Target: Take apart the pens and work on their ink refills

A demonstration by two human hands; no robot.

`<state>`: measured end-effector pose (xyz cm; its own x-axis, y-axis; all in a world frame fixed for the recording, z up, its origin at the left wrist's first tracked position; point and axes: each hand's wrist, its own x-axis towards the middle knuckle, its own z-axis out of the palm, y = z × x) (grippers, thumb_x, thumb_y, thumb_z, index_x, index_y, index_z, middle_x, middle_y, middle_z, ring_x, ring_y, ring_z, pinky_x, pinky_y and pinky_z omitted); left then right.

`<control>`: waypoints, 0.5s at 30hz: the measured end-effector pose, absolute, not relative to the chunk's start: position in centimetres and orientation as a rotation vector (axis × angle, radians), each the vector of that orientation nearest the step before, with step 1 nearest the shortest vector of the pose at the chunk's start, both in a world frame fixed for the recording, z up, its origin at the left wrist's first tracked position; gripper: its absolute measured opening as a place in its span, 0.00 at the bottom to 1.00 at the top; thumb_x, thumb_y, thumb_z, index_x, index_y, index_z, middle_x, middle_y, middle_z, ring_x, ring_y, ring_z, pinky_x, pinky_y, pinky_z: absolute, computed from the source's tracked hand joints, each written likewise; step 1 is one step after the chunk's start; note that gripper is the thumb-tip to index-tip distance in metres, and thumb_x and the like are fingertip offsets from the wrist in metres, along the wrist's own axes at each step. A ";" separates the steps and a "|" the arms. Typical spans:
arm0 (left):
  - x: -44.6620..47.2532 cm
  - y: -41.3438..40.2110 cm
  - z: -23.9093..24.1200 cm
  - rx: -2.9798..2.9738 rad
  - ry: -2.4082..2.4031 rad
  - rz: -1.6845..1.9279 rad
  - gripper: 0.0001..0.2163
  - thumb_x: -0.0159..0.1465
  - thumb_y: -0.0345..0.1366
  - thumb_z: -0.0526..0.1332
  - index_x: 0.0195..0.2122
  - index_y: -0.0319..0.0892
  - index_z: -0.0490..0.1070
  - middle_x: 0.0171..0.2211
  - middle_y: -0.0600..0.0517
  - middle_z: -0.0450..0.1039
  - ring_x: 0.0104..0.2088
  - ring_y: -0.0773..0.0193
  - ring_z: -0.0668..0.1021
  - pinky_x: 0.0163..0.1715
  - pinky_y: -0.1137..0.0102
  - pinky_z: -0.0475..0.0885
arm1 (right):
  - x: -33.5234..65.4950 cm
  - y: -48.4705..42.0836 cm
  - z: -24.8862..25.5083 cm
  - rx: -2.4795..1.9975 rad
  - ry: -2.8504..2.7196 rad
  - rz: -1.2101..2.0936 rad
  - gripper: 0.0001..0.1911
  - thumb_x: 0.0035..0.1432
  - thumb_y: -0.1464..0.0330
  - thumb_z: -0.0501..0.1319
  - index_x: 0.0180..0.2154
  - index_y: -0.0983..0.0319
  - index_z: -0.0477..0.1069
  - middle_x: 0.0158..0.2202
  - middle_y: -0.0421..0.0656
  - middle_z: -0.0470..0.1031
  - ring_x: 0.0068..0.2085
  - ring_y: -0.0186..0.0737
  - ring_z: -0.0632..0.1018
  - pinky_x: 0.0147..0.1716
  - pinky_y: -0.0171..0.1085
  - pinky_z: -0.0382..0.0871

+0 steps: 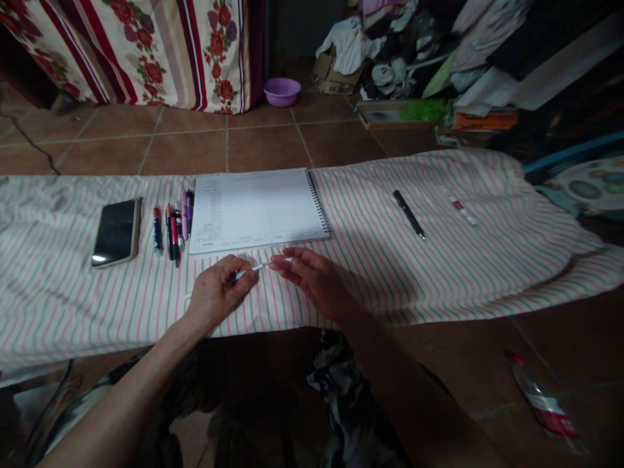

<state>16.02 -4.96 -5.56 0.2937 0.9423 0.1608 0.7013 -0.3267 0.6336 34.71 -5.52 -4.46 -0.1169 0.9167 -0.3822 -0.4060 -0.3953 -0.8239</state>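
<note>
My left hand [218, 294] is closed around a white pen [249, 271], gripping its barrel just above the striped cloth [439, 260]. My right hand [312, 278] pinches a small white piece at the pen's far end, likely its cap or tip. Both hands hover close together right in front of an open spiral notebook [258, 208] that lies flat on the cloth.
Left of the notebook lie several pens [173, 227] in a row and a dark phone [116, 232]. A black pen [408, 214] and a white one [459, 206] rest to the right. A purple bowl [281, 91], floral bedding and piled clutter sit beyond on the tiled floor; a plastic bottle [543, 402] lies near me.
</note>
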 end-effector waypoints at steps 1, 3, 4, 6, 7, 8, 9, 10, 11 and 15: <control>16.0 -5.0 -5.6 2.128 1.474 0.725 0.07 0.59 0.39 0.56 0.30 0.43 0.68 0.27 0.55 0.69 0.25 0.69 0.70 0.26 0.72 0.63 | 34.7 -5.5 -4.6 -1.158 -0.689 1.670 0.07 0.50 0.70 0.59 0.33 0.62 0.64 0.34 0.44 0.77 0.36 0.35 0.78 0.41 0.36 0.70; 16.0 -5.0 -5.8 2.134 1.478 0.732 0.06 0.58 0.39 0.57 0.30 0.43 0.68 0.26 0.55 0.69 0.25 0.69 0.69 0.26 0.73 0.63 | 34.7 -5.5 -4.9 -1.192 -0.714 1.629 0.07 0.51 0.68 0.59 0.34 0.62 0.63 0.34 0.44 0.77 0.34 0.35 0.78 0.37 0.36 0.71; 16.0 -5.0 -5.8 2.134 1.478 0.737 0.06 0.58 0.39 0.57 0.30 0.43 0.68 0.26 0.55 0.68 0.25 0.69 0.69 0.26 0.73 0.63 | 34.7 -5.4 -5.0 -1.202 -0.723 1.621 0.07 0.51 0.68 0.59 0.33 0.62 0.63 0.34 0.44 0.77 0.33 0.34 0.78 0.35 0.35 0.71; 16.0 -5.0 -6.0 2.133 1.480 0.742 0.06 0.58 0.39 0.57 0.30 0.43 0.68 0.26 0.55 0.69 0.25 0.69 0.70 0.26 0.73 0.63 | 34.9 -5.4 -5.2 -1.210 -0.735 1.621 0.08 0.50 0.67 0.60 0.33 0.62 0.64 0.33 0.43 0.77 0.33 0.34 0.78 0.33 0.33 0.71; 15.9 -4.9 -6.0 2.132 1.479 0.743 0.06 0.58 0.39 0.57 0.30 0.43 0.68 0.27 0.55 0.69 0.26 0.69 0.70 0.26 0.73 0.63 | 34.9 -5.4 -5.3 -1.213 -0.739 1.617 0.08 0.49 0.67 0.61 0.33 0.62 0.65 0.32 0.42 0.77 0.33 0.33 0.78 0.32 0.32 0.70; 15.9 -4.9 -6.0 2.133 1.475 0.745 0.06 0.58 0.39 0.57 0.30 0.43 0.69 0.27 0.54 0.69 0.26 0.68 0.70 0.26 0.72 0.63 | 35.0 -5.3 -5.4 -1.215 -0.740 1.616 0.09 0.48 0.67 0.62 0.32 0.62 0.66 0.31 0.41 0.77 0.33 0.33 0.78 0.32 0.31 0.70; 15.9 -4.9 -6.0 2.134 1.472 0.747 0.06 0.58 0.39 0.57 0.30 0.43 0.69 0.27 0.54 0.69 0.26 0.68 0.70 0.27 0.72 0.63 | 35.1 -5.3 -5.4 -1.216 -0.735 1.621 0.09 0.47 0.67 0.63 0.32 0.62 0.67 0.30 0.40 0.77 0.33 0.33 0.78 0.32 0.30 0.69; 15.9 -4.9 -6.0 2.132 1.468 0.748 0.06 0.58 0.38 0.56 0.30 0.43 0.69 0.27 0.54 0.69 0.27 0.68 0.71 0.27 0.72 0.64 | 35.2 -5.3 -5.4 -1.216 -0.724 1.633 0.09 0.47 0.66 0.63 0.32 0.62 0.68 0.30 0.40 0.76 0.33 0.32 0.78 0.31 0.30 0.69; 15.8 -4.9 -5.9 2.126 1.467 0.748 0.06 0.58 0.38 0.56 0.30 0.43 0.69 0.27 0.54 0.69 0.27 0.67 0.71 0.27 0.72 0.64 | 35.2 -5.3 -5.3 -1.215 -0.710 1.650 0.09 0.46 0.66 0.64 0.32 0.62 0.69 0.30 0.40 0.76 0.33 0.32 0.77 0.31 0.29 0.68; 15.8 -5.0 -5.7 2.080 1.487 0.752 0.06 0.58 0.39 0.56 0.29 0.42 0.69 0.27 0.54 0.70 0.27 0.67 0.71 0.27 0.72 0.64 | 35.2 -5.2 -5.1 -1.197 -0.667 1.686 0.10 0.46 0.64 0.64 0.31 0.62 0.72 0.28 0.39 0.75 0.30 0.27 0.75 0.29 0.27 0.65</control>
<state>15.78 -4.96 -5.65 0.2617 0.9518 0.1600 0.6931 -0.3006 0.6552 35.23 -5.22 -5.08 -0.0910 0.9046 -0.4163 -0.3749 -0.4184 -0.8273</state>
